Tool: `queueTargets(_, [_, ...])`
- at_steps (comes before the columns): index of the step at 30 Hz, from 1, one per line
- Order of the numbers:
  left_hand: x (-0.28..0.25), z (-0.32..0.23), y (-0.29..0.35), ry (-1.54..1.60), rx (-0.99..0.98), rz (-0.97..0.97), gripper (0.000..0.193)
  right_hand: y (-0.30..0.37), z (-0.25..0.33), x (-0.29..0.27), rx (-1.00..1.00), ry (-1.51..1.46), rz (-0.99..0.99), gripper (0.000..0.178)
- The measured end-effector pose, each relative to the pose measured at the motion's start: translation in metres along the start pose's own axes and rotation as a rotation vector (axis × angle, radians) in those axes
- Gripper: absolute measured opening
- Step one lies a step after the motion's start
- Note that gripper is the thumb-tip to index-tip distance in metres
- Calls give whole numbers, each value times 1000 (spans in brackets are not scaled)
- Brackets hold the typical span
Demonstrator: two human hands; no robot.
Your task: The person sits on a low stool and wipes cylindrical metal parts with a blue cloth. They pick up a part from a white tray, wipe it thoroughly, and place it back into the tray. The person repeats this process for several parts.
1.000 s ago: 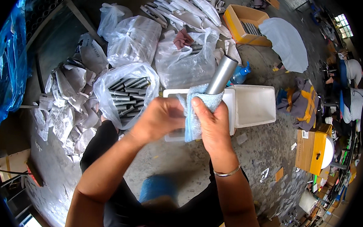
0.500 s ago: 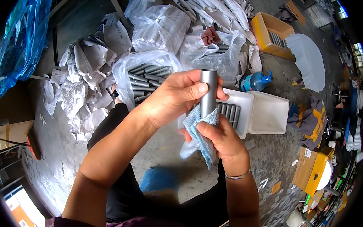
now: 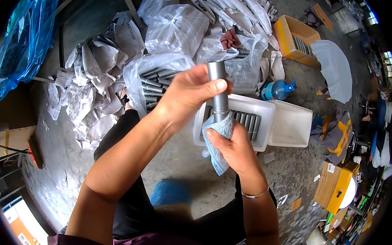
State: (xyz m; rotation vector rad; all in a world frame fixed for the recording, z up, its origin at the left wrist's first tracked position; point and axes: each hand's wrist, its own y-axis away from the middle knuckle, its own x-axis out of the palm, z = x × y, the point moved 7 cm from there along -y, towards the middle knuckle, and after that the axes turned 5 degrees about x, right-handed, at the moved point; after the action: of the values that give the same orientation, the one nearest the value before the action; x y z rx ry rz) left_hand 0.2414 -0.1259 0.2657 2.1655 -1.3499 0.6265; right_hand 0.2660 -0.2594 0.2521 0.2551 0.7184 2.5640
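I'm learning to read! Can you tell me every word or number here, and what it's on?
I can't read any clearly.
Crumpled paper sheets: print too small.
Blue bottle: label too small.
Brown-and-yellow carton: markings too small.
Held gray tube: no writing visible.

A small gridded window point(image 3: 389, 64) glares at upper right; the grey concrete floor point(image 3: 53, 183) shines at lower left; edges curve into blackness.

Silver-grey tube point(image 3: 220, 101), pale blue cloth point(image 3: 214, 154), white tub point(image 3: 268, 120), blue bottle point(image 3: 276, 90), brown-and-yellow carton point(image 3: 329, 183), mottled grey floor point(image 3: 303, 169)
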Motion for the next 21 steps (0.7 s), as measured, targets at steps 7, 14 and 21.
queueTargets(7, [14, 11, 14, -123, -10, 150, 30, 1, 14, -32, -87, 235, 32, 28])
queueTargets(14, [33, 8, 16, -920, 256, 242, 29, 13, 30, -68, -304, -763, -44, 44])
queueTargets(21, [45, 54, 24, -564, -223, 399, 23, 1, 23, -92, -443, -829, -300, 47])
